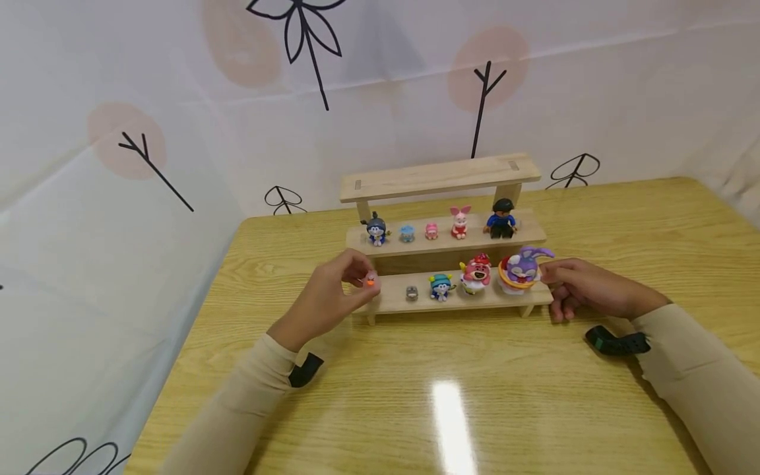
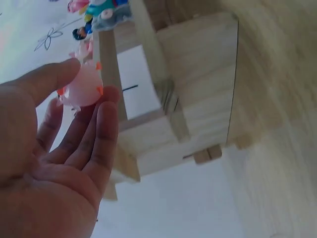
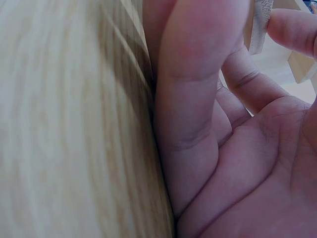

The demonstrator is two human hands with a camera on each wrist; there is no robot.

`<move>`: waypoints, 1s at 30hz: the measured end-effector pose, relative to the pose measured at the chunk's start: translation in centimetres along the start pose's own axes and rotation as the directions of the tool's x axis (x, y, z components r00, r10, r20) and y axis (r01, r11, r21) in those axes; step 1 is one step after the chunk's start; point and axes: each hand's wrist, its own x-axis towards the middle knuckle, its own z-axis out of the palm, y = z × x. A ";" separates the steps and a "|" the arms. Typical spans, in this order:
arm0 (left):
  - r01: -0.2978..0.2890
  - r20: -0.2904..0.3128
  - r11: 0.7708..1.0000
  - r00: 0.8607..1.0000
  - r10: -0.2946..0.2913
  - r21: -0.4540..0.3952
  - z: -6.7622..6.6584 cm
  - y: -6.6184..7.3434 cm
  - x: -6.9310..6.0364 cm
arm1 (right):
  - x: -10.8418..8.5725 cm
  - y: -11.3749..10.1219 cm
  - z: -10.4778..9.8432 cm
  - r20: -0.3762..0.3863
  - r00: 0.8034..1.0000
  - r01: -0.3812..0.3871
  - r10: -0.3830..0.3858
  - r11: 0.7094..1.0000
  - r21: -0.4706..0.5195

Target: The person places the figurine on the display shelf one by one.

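My left hand (image 1: pixel 326 290) pinches a small pale pink figurine (image 1: pixel 371 280) with an orange beak between thumb and fingers, at the left end of the lower tier. In the left wrist view the round pink body and its orange feet show between thumb and fingertips. A tiered wooden display shelf (image 1: pixel 439 173) stands on the table. At its lower right end, my right hand (image 1: pixel 588 287) holds the board edge (image 3: pixel 259 27) between thumb and fingers. Beside that hand sits a purple rabbit figurine (image 1: pixel 522 270).
On the lower tier are a small grey figurine (image 1: pixel 412 293), a teal-hatted figurine (image 1: pixel 441 287) and a pink bear figurine (image 1: pixel 476 274). Several more, including a pink piglet (image 1: pixel 460 223) and a blue-shirted figure (image 1: pixel 501 220), line the middle tier. Patterned cloth (image 1: pixel 392 99) hangs behind the table (image 1: pixel 368 396).
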 end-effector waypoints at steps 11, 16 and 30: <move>0.110 0.014 0.994 0.994 -0.110 -0.004 2.1 0.2 -0.1 | 0.3 -0.1 0.1 -0.014 1.000 -0.023 0.023 1.000 -0.017; 0.117 -0.016 0.993 0.993 -0.117 0.012 2.6 0.1 -0.1 | 0.4 -0.3 0.1 -0.023 0.999 -0.027 0.026 0.999 -0.020; 0.146 -0.025 0.978 0.989 -0.144 0.152 3.4 0.3 -0.3 | 0.1 0.5 0.5 -0.011 1.000 -0.009 0.008 1.000 -0.007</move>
